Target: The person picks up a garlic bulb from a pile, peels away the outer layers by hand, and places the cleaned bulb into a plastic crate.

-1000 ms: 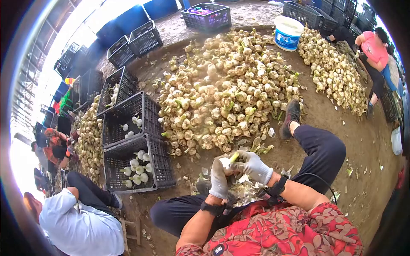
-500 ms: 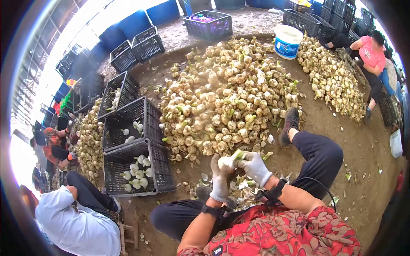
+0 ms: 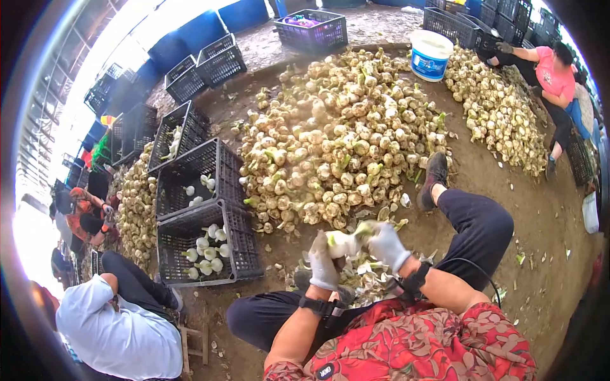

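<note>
In the head view my left hand [image 3: 323, 263], in a soiled pale glove, is closed around a white garlic bulb [image 3: 342, 244] with a green stem. My gloved right hand [image 3: 386, 246] closes at the stem end of the same bulb, its fingers slightly blurred by motion. Loose peelings [image 3: 362, 279] lie on the ground below both hands, between my legs. Just beyond them rises a large heap of unpeeled garlic [image 3: 343, 146]. To the left, a black crate [image 3: 235, 247] contains several clean white bulbs.
Another black crate [image 3: 229, 168] with a few bulbs adjoins the nearest one. A white-and-blue bucket [image 3: 430, 57] stands behind the heap. A person in a light shirt [image 3: 121, 327] sits at left; a person in pink [image 3: 554, 76] sits at far right beside another garlic pile [image 3: 499, 114].
My right hand has shifted slightly right and up along the stem, and the bulb lies more level. At far right, the person in pink has raised an arm. The view has shifted slightly.
</note>
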### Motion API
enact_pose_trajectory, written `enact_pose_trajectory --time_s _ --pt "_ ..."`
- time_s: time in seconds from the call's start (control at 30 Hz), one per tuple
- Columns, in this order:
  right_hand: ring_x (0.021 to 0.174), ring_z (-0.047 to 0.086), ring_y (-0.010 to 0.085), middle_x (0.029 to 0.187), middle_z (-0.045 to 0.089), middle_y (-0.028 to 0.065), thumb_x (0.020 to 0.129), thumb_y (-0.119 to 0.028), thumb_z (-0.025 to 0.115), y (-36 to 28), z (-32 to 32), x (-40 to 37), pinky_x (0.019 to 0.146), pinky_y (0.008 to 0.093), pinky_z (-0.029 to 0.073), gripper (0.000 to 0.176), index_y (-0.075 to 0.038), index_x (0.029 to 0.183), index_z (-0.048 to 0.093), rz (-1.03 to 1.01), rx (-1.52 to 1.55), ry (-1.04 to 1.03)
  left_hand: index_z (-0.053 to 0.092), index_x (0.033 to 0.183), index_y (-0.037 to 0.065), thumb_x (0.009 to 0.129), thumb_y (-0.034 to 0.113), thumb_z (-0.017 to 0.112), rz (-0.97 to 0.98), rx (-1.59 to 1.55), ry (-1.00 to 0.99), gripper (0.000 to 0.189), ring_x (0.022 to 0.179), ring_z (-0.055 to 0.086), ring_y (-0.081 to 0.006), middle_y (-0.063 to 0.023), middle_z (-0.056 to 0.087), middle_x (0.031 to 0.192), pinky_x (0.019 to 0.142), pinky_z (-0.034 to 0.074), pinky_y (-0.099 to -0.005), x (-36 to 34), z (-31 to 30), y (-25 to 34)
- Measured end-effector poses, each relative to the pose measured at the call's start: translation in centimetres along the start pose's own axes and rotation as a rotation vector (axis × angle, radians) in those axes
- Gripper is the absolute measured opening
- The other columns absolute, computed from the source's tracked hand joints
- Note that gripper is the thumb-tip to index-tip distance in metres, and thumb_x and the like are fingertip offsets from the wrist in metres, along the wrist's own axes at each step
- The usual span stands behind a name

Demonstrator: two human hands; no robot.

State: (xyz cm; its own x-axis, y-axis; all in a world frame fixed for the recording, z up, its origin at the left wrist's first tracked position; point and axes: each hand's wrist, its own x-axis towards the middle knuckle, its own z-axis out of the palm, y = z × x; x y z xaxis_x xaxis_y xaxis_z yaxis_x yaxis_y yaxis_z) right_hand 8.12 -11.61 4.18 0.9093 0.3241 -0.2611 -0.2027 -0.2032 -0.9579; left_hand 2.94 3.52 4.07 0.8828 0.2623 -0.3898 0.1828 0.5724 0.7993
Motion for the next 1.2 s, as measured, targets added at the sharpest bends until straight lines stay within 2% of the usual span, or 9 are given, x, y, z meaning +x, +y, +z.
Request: enact_pose_trajectory --time_s 0.13,0.27,0.37,0.47,0.7,0.87,1.0,1.1,1.2 --pt "0.088 0.066 0.0332 0.094 0.069 0.014 0.084 -0.027 0.061 0.2 -3.4 3.0 0.075 0.0386 0.051 0.028 -0.009 0.102 0.069 -0.037 -0.443 0.146 0.06 0.095 0.01 0.094 0.053 0.045 -0.317 -0.189 -0.023 0.045 0.039 0.044 -0.0082 -0.0011 0.06 0.064 0.034 0.03 -0.0208 -0.4 -0.6 0.2" --pt "0.111 0.059 0.032 0.125 0.059 0.0139 0.082 -0.036 0.061 -0.7 -4.6 4.9 0.092 0.0411 0.047 0.049 -0.014 0.125 0.058 0.255 -1.137 -0.296 0.059 0.101 0.011 0.093 0.055 0.046 -0.446 -0.32 -0.287 0.046 0.041 0.045 -0.007 -0.0021 0.062 0.068 0.035 0.03 -0.019 0.1 -2.2 -0.9" --pt "0.127 0.045 0.0358 0.142 0.038 0.0236 0.078 -0.039 0.068 -0.2 -4.8 3.6 0.103 0.0399 0.039 0.077 -0.012 0.142 0.037 -0.172 -0.797 -0.275 0.061 0.1 0.009 0.093 0.053 0.05 -0.313 -0.234 -0.159 0.045 0.043 0.046 -0.0052 -0.0023 0.063 0.07 0.035 0.03 -0.0171 -0.4 -1.4 0.5" --pt "0.116 0.054 0.0295 0.128 0.053 0.0191 0.074 -0.038 0.075 -3.2 -3.6 1.3 0.098 0.0373 0.043 0.075 -0.007 0.135 0.045 -0.25 -0.235 -0.441 0.062 0.098 0.008 0.093 0.051 0.051 -0.191 -0.051 -0.133 0.045 0.043 0.048 -0.0053 -0.0028 0.064 0.073 0.035 0.031 -0.018 0.3 -1.9 0.0" --pt "0.068 0.064 0.0122 0.089 0.065 0.0065 0.076 -0.014 0.078 -4.6 -1.5 0.7 0.054 0.0243 0.053 0.04 -0.002 0.11 0.058 0.244 0.531 -0.56 0.058 0.108 0.002 0.092 0.054 0.051 -0.144 0.002 -0.175 0.054 0.055 0.055 -0.0067 -0.0019 0.063 0.078 0.041 0.038 -0.0188 -0.2 -1.6 0.2" --pt "0.073 0.067 0.0146 0.091 0.068 0.0096 0.086 -0.011 0.067 -3.5 -1.8 1.5 0.06 0.0258 0.055 0.027 0.001 0.11 0.062 0.365 0.692 -0.617 0.058 0.105 0.005 0.092 0.051 0.052 -0.197 -0.205 -0.143 0.048 0.053 0.057 -0.0094 -0.0036 0.063 0.077 0.039 0.038 -0.0191 -0.3 -1.2 0.6" --pt "0.08 0.067 0.0139 0.094 0.069 0.0063 0.089 -0.012 0.064 -7.0 -1.8 -1.2 0.069 0.0263 0.055 0.028 0.003 0.112 0.063 0.157 0.288 -0.41 0.061 0.101 0.004 0.095 0.047 0.049 -0.136 -0.091 -0.165 0.045 0.055 0.059 -0.0104 -0.0047 0.064 0.077 0.039 0.039 -0.0194 -0.2 -1.9 0.6" --pt "0.077 0.067 0.0249 0.091 0.069 0.0141 0.081 -0.015 0.067 -4.3 0.5 -2.1 0.067 0.0333 0.053 0.024 -0.003 0.102 0.068 -0.541 -0.442 0.02 0.062 0.099 0.002 0.093 0.044 0.054 0.038 -0.005 -0.071 0.044 0.058 0.059 -0.0093 -0.0039 0.065 0.079 0.044 0.042 -0.0201 -0.6 -0.9 -0.1" --pt "0.076 0.068 0.0243 0.086 0.069 0.0145 0.08 -0.007 0.064 -4.7 1.2 -2.2 0.067 0.033 0.053 0.014 0.0 0.092 0.068 -0.576 -0.648 0.091 0.061 0.103 0.0 0.091 0.044 0.058 0.103 0.06 0.021 0.045 0.058 0.058 -0.0082 -0.003 0.065 0.079 0.045 0.042 -0.0204 -0.6 -0.7 0.2"
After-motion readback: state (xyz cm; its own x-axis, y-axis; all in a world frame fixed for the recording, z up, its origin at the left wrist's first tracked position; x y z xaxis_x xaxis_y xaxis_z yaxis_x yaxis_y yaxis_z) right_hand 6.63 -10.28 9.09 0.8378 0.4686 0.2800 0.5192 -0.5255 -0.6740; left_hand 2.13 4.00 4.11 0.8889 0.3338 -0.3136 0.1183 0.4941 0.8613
